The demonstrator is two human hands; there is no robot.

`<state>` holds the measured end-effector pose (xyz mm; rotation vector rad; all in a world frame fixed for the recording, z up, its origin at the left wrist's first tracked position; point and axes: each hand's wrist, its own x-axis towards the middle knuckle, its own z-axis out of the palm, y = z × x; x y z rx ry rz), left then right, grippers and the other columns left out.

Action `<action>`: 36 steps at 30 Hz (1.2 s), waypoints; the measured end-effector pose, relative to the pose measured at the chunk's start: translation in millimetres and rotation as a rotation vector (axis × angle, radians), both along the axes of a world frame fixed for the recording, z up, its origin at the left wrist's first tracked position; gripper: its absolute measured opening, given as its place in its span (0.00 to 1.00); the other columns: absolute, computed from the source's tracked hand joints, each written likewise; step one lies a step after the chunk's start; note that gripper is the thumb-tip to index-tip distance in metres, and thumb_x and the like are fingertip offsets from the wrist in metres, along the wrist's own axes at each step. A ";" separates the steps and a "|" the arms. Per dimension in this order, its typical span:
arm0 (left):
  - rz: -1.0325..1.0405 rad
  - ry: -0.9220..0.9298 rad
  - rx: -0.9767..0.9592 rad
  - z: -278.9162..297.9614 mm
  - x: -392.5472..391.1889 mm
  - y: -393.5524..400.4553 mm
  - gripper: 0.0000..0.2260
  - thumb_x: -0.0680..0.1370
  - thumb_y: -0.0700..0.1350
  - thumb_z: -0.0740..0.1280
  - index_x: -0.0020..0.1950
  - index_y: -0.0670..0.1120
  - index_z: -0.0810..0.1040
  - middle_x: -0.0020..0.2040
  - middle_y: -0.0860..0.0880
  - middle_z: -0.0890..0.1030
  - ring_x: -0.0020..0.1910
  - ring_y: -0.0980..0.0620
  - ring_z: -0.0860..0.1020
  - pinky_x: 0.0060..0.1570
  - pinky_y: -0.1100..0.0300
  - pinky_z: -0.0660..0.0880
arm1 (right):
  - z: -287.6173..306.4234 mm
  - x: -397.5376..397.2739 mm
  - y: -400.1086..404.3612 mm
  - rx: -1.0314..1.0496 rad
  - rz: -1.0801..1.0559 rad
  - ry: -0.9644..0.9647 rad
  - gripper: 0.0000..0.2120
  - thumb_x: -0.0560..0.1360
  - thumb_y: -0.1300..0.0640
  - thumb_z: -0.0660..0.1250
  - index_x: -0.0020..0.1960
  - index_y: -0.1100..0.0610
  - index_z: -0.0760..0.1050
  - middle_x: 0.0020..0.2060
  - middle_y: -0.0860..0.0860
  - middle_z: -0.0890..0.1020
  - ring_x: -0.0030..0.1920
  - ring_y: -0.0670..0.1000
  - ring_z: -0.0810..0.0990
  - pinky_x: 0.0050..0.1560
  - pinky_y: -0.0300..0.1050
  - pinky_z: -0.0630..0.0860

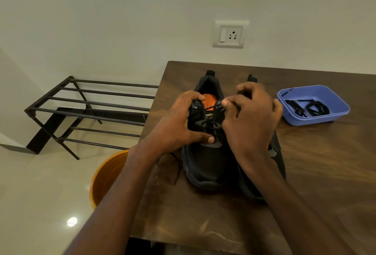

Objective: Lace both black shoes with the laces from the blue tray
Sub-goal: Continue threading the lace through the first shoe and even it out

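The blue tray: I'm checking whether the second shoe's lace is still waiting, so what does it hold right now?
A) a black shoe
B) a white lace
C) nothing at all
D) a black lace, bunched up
D: a bunched black lace lies inside the blue tray, which sits on the table apart from both hands, which are busy at the shoe.

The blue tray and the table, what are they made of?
The blue tray looks like plastic: one even colour, smooth walls, rounded moulded corners. The table looks like dark wood or a wood-look laminate, since brown grain streaks run across it and it shines a little. Which one can't be told from here.
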<state>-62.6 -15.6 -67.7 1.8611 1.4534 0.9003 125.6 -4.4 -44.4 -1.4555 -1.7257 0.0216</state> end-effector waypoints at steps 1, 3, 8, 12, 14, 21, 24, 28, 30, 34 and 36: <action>0.002 -0.002 0.003 -0.2 -0.4 0.2 0.43 0.65 0.51 0.85 0.73 0.58 0.64 0.73 0.58 0.65 0.70 0.58 0.69 0.61 0.71 0.70 | 0.6 1.3 -0.7 0.016 -0.032 -0.003 0.05 0.76 0.56 0.73 0.51 0.50 0.84 0.64 0.50 0.78 0.66 0.53 0.75 0.70 0.70 0.64; -0.003 -0.005 0.015 -0.3 -0.3 0.5 0.43 0.65 0.51 0.85 0.74 0.57 0.64 0.73 0.57 0.65 0.71 0.57 0.69 0.63 0.68 0.71 | 2.5 -1.4 -1.5 0.011 -0.015 -0.111 0.11 0.78 0.55 0.70 0.60 0.49 0.81 0.72 0.51 0.72 0.74 0.55 0.69 0.72 0.71 0.61; -0.015 -0.031 0.024 0.4 0.3 0.5 0.43 0.65 0.51 0.83 0.74 0.56 0.64 0.72 0.57 0.65 0.69 0.58 0.71 0.65 0.60 0.75 | 4.8 -17.7 3.7 -0.237 0.199 -0.425 0.12 0.78 0.53 0.69 0.61 0.43 0.81 0.81 0.42 0.59 0.82 0.52 0.54 0.75 0.73 0.46; -0.007 -0.006 0.027 0.0 -0.3 0.8 0.43 0.65 0.52 0.85 0.73 0.56 0.64 0.72 0.57 0.65 0.70 0.57 0.70 0.67 0.58 0.74 | 2.4 -6.1 1.5 -0.045 0.055 -0.132 0.07 0.74 0.59 0.72 0.49 0.48 0.84 0.66 0.45 0.78 0.69 0.51 0.74 0.74 0.71 0.56; -0.008 -0.013 0.018 0.9 -0.3 0.3 0.44 0.65 0.51 0.85 0.73 0.57 0.64 0.72 0.57 0.65 0.70 0.56 0.70 0.67 0.54 0.76 | 6.3 4.5 1.2 0.065 -0.056 0.033 0.07 0.75 0.59 0.71 0.50 0.50 0.84 0.63 0.47 0.79 0.63 0.52 0.77 0.71 0.69 0.62; -0.008 -0.029 0.022 3.1 1.4 -1.0 0.43 0.65 0.51 0.84 0.74 0.57 0.64 0.72 0.58 0.65 0.70 0.56 0.71 0.68 0.51 0.77 | 4.8 -9.2 5.1 -0.076 0.171 -0.393 0.18 0.78 0.56 0.68 0.67 0.45 0.78 0.83 0.45 0.55 0.82 0.54 0.53 0.74 0.73 0.50; -0.007 -0.029 0.020 1.3 0.6 -0.3 0.43 0.65 0.51 0.84 0.74 0.57 0.64 0.72 0.58 0.65 0.69 0.56 0.72 0.65 0.53 0.78 | -3.9 -15.7 6.3 -0.138 0.206 -0.346 0.11 0.76 0.55 0.71 0.57 0.45 0.83 0.78 0.45 0.67 0.80 0.53 0.61 0.75 0.74 0.49; 0.011 -0.007 0.011 -0.8 -1.2 1.5 0.44 0.65 0.52 0.85 0.73 0.59 0.64 0.72 0.60 0.65 0.66 0.64 0.69 0.61 0.69 0.71 | 3.3 5.7 6.7 0.132 -0.066 0.016 0.07 0.76 0.60 0.69 0.50 0.50 0.84 0.61 0.47 0.80 0.63 0.49 0.77 0.74 0.69 0.59; 0.014 -0.010 0.006 -0.7 -0.8 1.0 0.44 0.65 0.52 0.85 0.74 0.58 0.64 0.72 0.60 0.64 0.66 0.64 0.68 0.60 0.71 0.69 | 10.0 16.6 7.6 0.118 -0.135 0.023 0.08 0.77 0.58 0.69 0.54 0.52 0.83 0.65 0.48 0.78 0.66 0.50 0.75 0.74 0.69 0.59; 0.010 -0.033 0.007 0.3 0.1 -0.3 0.44 0.65 0.50 0.85 0.74 0.57 0.64 0.72 0.59 0.64 0.69 0.58 0.68 0.64 0.65 0.72 | 7.3 7.7 4.1 -0.051 0.065 -0.321 0.23 0.76 0.57 0.68 0.70 0.48 0.75 0.82 0.48 0.58 0.82 0.54 0.56 0.75 0.72 0.51; 0.000 -0.041 0.021 0.2 0.3 -0.5 0.44 0.65 0.49 0.85 0.74 0.56 0.64 0.72 0.58 0.65 0.70 0.57 0.71 0.66 0.59 0.75 | 4.0 -5.0 3.6 -0.132 0.205 -0.419 0.22 0.76 0.55 0.70 0.69 0.44 0.76 0.83 0.45 0.53 0.83 0.53 0.50 0.75 0.73 0.47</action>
